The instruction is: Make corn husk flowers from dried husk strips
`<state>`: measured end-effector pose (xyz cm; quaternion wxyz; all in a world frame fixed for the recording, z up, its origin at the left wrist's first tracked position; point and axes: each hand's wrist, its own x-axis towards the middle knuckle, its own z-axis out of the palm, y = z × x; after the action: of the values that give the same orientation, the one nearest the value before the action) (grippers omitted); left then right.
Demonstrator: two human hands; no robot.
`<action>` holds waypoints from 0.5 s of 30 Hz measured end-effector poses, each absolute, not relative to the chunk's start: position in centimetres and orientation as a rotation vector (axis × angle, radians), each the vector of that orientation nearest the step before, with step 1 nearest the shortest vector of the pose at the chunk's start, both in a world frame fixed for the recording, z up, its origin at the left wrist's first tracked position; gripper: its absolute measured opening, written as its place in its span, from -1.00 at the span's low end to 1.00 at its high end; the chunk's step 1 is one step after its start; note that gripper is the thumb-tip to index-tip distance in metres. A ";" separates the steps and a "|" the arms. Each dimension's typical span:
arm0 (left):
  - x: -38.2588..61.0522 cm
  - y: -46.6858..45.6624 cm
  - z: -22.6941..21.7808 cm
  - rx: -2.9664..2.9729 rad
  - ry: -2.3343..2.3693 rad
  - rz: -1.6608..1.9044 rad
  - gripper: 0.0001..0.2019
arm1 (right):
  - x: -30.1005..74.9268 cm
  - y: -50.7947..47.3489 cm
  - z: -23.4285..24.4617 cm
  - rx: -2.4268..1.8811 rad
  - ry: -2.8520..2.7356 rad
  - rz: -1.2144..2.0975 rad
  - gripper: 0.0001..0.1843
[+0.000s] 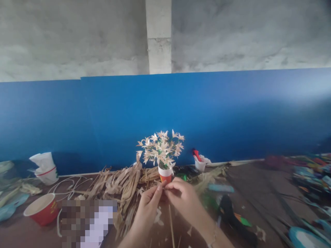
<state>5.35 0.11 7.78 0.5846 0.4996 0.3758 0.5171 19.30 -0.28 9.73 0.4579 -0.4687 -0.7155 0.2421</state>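
Left hand [149, 204] and right hand [183, 199], lower centre of the frame: fingertips of both closed in a fine pinch, anything gripped between them being too small to be told. Pale flowers [162, 148], upright in an orange-and-white cup [166, 176], are seen at centre, just beyond the fingertips, with dried husks [127, 183] spread left of centre and a thin stick [171, 225] below. For such fingertip work, a light pinch is best used, wrists steadied, flowers left unbrushed.
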 end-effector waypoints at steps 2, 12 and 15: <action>5.5 0.0 7.9 1.147 0.864 1.180 -0.59 | 19.7 -0.1 9.8 -1.158 -1.725 0.682 -0.86; 5.1 0.4 7.8 0.942 0.806 1.054 -0.71 | 20.5 0.0 10.4 -1.152 -1.764 0.699 -0.88; 4.9 0.6 7.6 1.004 0.855 0.991 -0.66 | 20.6 -0.1 10.4 -1.155 -1.814 0.611 -0.81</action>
<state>4.90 0.59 7.56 0.6788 0.4469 0.3806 0.4412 20.64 -0.06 10.43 0.4375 -0.4645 -0.7297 0.2455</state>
